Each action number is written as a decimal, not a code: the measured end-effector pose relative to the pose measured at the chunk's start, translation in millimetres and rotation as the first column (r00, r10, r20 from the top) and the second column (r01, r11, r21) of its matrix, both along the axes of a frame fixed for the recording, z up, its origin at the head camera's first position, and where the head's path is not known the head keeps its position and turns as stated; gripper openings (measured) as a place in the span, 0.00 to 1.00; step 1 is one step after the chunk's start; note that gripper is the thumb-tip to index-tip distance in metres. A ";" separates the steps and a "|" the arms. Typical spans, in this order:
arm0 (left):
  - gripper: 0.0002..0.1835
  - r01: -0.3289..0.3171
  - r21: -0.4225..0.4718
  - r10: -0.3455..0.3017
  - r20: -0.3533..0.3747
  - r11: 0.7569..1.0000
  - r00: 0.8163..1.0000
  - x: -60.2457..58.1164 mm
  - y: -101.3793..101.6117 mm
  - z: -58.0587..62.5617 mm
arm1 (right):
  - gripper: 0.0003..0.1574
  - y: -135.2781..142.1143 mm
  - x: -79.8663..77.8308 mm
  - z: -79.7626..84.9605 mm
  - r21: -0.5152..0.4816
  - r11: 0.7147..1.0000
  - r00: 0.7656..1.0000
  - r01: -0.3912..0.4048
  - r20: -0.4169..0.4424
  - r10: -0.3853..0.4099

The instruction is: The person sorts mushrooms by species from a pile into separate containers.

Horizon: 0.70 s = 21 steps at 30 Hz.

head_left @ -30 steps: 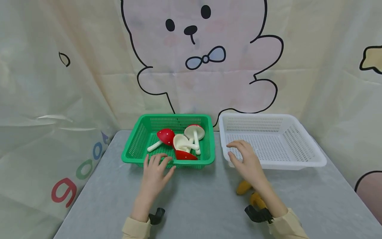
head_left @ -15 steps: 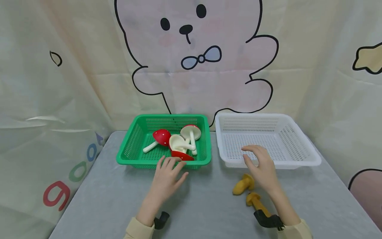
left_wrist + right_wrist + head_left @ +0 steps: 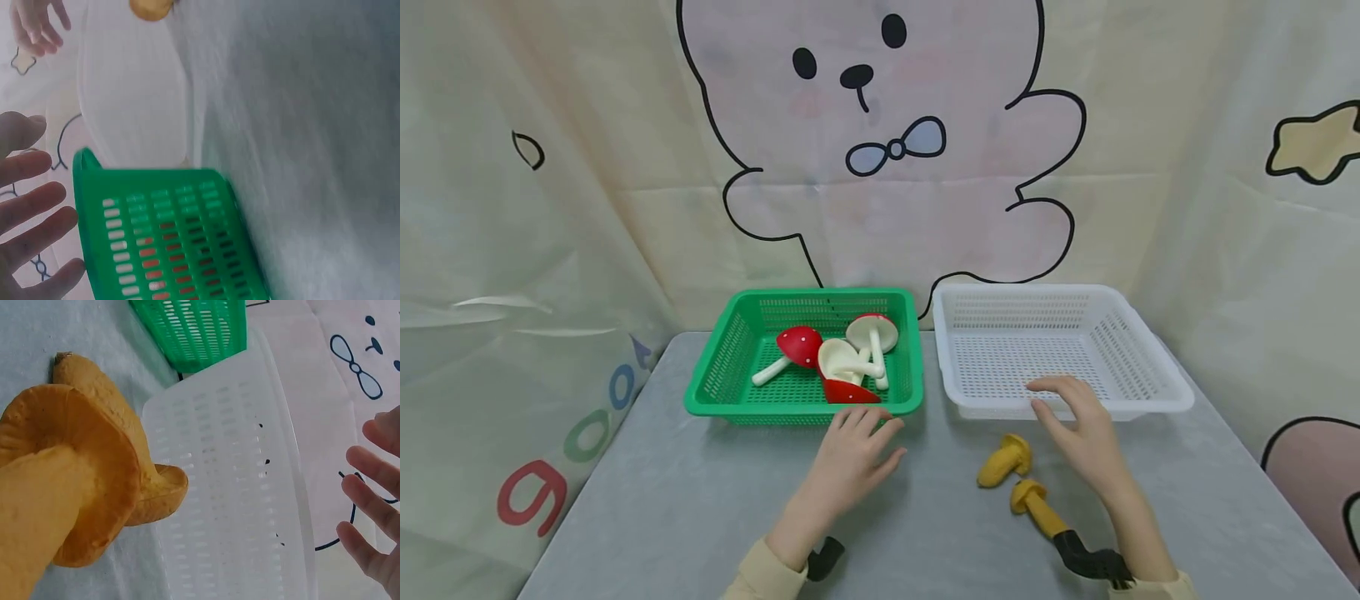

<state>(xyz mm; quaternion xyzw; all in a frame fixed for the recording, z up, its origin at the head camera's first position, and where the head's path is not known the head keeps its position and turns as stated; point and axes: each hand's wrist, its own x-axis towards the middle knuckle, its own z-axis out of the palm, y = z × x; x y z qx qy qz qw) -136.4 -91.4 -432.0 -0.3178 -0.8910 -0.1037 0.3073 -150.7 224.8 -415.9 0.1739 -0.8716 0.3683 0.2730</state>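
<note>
My left hand (image 3: 853,458) hovers just in front of the green basket (image 3: 805,410), fingers relaxed and holding nothing. Inside that basket lie several toy mushrooms with red, white-dotted caps (image 3: 800,346) and white stems. On the right, my empty right hand (image 3: 1086,433) is raised by the front rim of the white basket (image 3: 1067,408), thumb apart from the fingers. Two yellow-brown mushrooms lie on the table to its left: one (image 3: 1000,463) nearer the baskets, the other (image 3: 1036,504) closer to me, its stem partly covered by the wrist camera mount. Both loom large in the right wrist view.
The two baskets stand side by side at the back of the grey table (image 3: 700,500). Behind them hangs a curtain (image 3: 865,208) printed with a cartoon bear. A black camera mount (image 3: 1086,560) juts from the right wrist, another (image 3: 825,558) from the left.
Both hands have moved right and slightly toward me, the left along the green basket's front. The yellow-brown mushrooms, earlier partly behind the right arm, now show more fully. The head view has shifted slightly.
</note>
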 end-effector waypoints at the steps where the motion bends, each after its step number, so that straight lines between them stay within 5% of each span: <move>1: 0.16 0.004 -0.005 -0.004 0.000 1.000 1.000 0.1 2.4 -0.8 | 0.14 1.3 0.3 -0.9 -0.002 1.000 1.000 -0.003 -0.007 0.003; 11: 0.15 0.067 -0.030 -0.066 0.023 0.997 0.998 2.3 26.6 -6.6 | 0.17 21.9 1.3 -6.9 -0.001 0.999 0.996 0.035 -0.085 -0.035; 21: 0.13 0.113 -0.084 -0.095 0.188 0.990 0.978 -1.4 49.5 -10.9 | 0.18 49.6 4.9 -12.2 -0.029 0.992 0.989 0.122 -0.074 -0.124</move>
